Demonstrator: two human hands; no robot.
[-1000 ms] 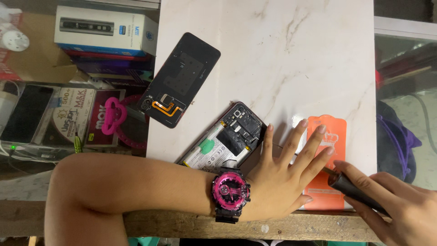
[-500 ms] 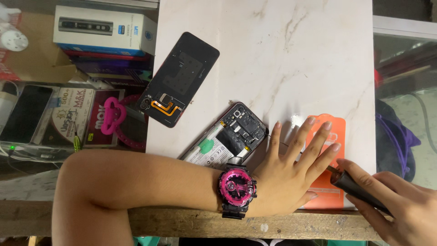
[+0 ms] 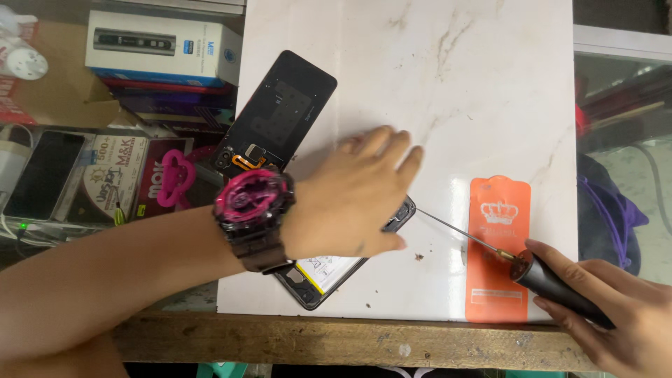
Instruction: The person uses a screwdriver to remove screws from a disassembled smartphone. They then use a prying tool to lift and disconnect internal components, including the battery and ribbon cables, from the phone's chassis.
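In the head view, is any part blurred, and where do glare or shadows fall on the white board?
Head view: the left hand is smeared at its fingers, while the right hand and its screwdriver look sharper; the board is evenly lit with a soft sheen, no hard glare; a faint shadow lies under the left hand; the opened phone beneath it is partly hidden.

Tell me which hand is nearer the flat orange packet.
Right. The right hand, gripping a black-handled screwdriver, is at the orange packet; the left hand covers the opened phone further left.
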